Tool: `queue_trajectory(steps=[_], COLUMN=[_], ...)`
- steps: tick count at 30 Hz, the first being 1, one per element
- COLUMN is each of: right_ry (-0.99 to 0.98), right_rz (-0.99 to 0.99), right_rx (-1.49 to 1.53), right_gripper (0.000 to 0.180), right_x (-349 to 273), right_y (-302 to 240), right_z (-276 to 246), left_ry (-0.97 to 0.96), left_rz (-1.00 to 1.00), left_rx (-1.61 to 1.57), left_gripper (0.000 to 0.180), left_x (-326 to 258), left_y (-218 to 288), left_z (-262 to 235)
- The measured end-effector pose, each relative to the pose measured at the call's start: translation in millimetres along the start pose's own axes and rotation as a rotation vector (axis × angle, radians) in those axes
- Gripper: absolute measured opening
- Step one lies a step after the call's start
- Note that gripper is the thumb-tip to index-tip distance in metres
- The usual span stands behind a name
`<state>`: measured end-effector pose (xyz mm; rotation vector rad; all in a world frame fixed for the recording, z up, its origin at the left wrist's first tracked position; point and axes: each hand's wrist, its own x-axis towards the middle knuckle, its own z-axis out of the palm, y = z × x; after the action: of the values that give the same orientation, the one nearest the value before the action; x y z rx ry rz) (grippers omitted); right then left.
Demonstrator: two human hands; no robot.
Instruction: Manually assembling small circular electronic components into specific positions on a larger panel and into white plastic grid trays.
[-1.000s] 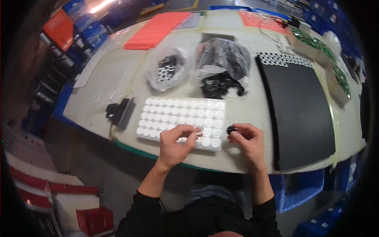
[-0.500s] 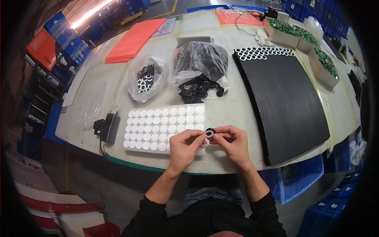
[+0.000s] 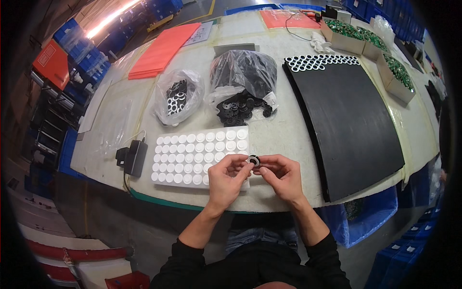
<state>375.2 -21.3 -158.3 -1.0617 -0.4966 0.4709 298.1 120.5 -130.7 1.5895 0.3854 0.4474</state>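
Between my two hands, just above the table's near edge, is a small black disc with a white ring. My left hand pinches its left side with thumb and fingers. On its right side the fingertips of my right hand close on the rim. Beside my left hand lies a white tray with rows of round white caps; that hand covers its right corner. Farther off, an open plastic bag of black discs spills onto the table, next to a clear bag of black-and-white rings.
A thick black foam slab lies to the right, with rows of black-and-white rings along its far end. Boxes of green circuit boards stand behind it. A black power adapter and orange sheets are on the left.
My fingers have shifted slightly around the disc, and its white ring now faces up more fully. Both hands keep nearly the same place.
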Motion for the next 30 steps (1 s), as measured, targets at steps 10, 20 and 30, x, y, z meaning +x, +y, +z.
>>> queue_trajectory(steps=[10, 20, 30], right_ry=[0.029, -0.001, -0.033], right_rz=[0.102, -0.027, 0.070], right_rx=[-0.019, -0.136, -0.181], right_gripper=[0.017, 0.013, 0.009], right_x=[-2, -2, -5], right_y=[-1, 5, -2], right_z=[-1, -4, -5], left_ry=[-0.098, -0.196, -0.299], left_rz=[0.035, 0.019, 0.027], left_rx=[-0.045, 0.024, 0.058], left_gripper=[0.017, 0.008, 0.009], left_x=[1, 1, 4], left_y=[3, 3, 6], left_z=[-8, -16, -16])
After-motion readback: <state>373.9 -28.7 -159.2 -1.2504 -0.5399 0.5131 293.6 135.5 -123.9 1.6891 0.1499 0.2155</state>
